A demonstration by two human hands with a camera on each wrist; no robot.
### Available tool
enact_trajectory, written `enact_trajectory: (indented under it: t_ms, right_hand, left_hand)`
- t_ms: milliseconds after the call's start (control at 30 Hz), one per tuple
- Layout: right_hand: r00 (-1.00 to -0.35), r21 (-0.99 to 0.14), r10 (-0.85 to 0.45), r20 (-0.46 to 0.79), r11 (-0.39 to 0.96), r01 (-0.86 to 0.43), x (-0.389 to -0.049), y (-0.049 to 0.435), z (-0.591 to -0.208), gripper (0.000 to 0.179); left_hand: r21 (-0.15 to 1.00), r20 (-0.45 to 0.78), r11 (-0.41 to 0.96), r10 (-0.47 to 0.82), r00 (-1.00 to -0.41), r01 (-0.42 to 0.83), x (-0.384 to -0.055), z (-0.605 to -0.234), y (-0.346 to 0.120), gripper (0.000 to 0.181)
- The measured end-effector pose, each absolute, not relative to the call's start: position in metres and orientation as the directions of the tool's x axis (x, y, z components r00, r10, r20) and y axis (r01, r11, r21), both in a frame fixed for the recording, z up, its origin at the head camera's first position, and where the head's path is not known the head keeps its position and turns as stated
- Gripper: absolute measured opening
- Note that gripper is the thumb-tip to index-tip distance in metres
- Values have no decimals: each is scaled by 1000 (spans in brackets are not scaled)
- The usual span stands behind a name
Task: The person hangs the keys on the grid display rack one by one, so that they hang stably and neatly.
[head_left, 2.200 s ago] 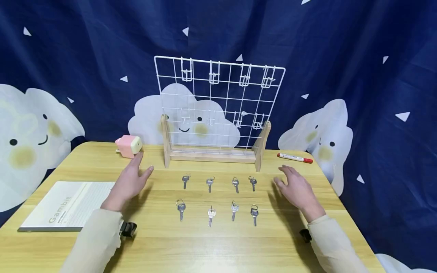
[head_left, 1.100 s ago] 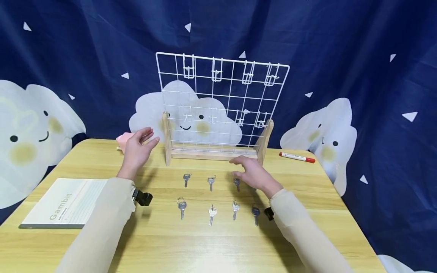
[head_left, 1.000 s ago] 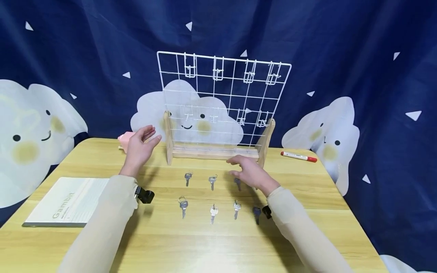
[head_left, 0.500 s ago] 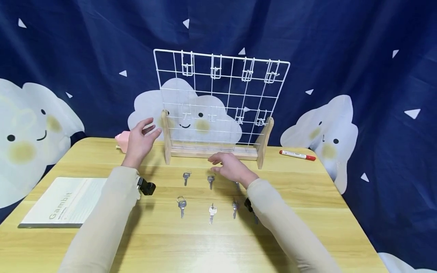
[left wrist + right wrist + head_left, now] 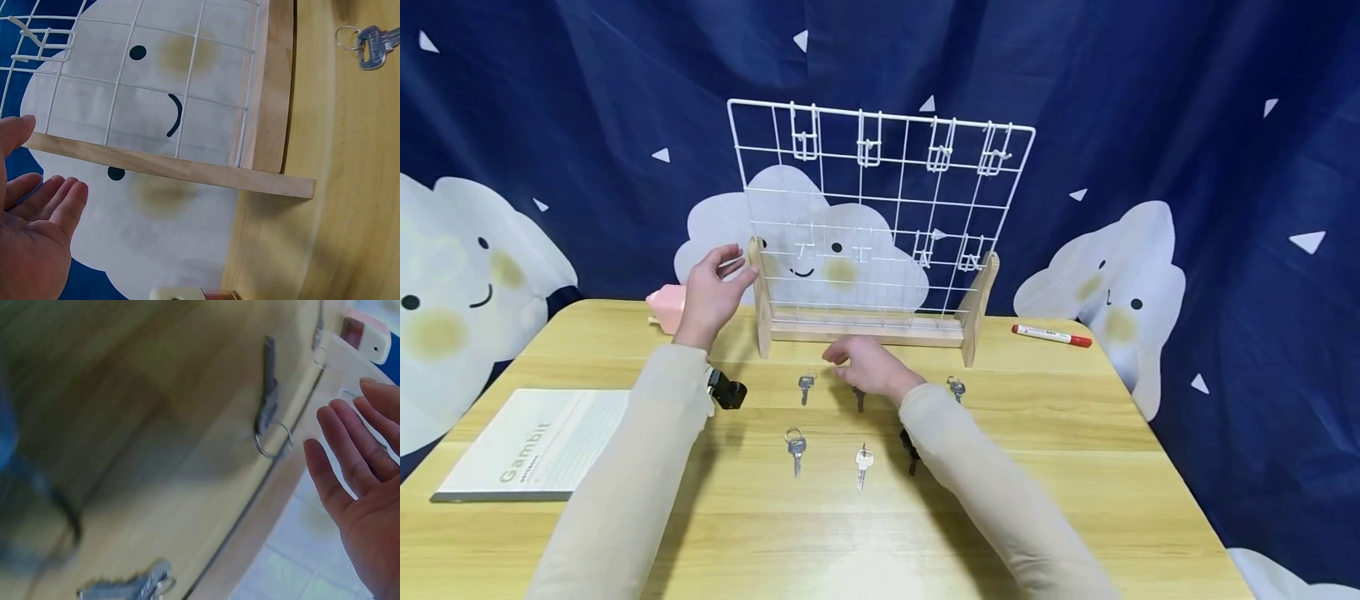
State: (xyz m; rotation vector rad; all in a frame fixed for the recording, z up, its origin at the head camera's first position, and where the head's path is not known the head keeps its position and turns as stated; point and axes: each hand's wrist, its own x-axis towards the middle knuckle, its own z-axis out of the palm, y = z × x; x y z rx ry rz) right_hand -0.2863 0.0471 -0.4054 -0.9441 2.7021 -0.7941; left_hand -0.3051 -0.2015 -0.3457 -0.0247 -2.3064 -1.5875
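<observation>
My left hand (image 5: 711, 292) is at the left wooden post (image 5: 762, 304) of a white wire grid rack (image 5: 898, 200). In the left wrist view its thumb lies by the post's top end, with the fingers apart from it; I cannot tell whether the thumb touches. Small hooks (image 5: 938, 157) hang on the grid in two rows. My right hand (image 5: 867, 367) hovers over the back row of keys, fingers loosely bent and holding nothing. A key (image 5: 806, 388) lies left of it, another (image 5: 860, 400) partly under it. Front-row keys (image 5: 796, 450) lie nearer; the right sleeve hides some.
A white notebook (image 5: 531, 446) lies at the table's left. Behind the left hand stands a pink box-shaped object (image 5: 667, 308), partly hidden. A red-capped marker (image 5: 1051, 336) lies at the back right. A dark blue curtain (image 5: 1112, 100) hangs behind the table.
My right hand has moved left from the table's right side, across the back row of keys. The left hand has moved forward and slightly right to the rack's post. The keys stay on the table.
</observation>
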Motion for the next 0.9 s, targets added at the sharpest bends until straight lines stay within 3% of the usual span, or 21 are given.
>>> enact_trajectory:
  t_ms: [533,900]
  right_hand:
    - [-802,-459,-595,-46,726,-512,-290,8,-423,22]
    - [-806,-381,-584,-92,769,-514,-299,1,-424,15]
  left_hand:
    - [909,259,375,-166,-952,182,-312,-355,-200,56]
    - [909,249,385,-190,-950,161,-319,-359,-193,43]
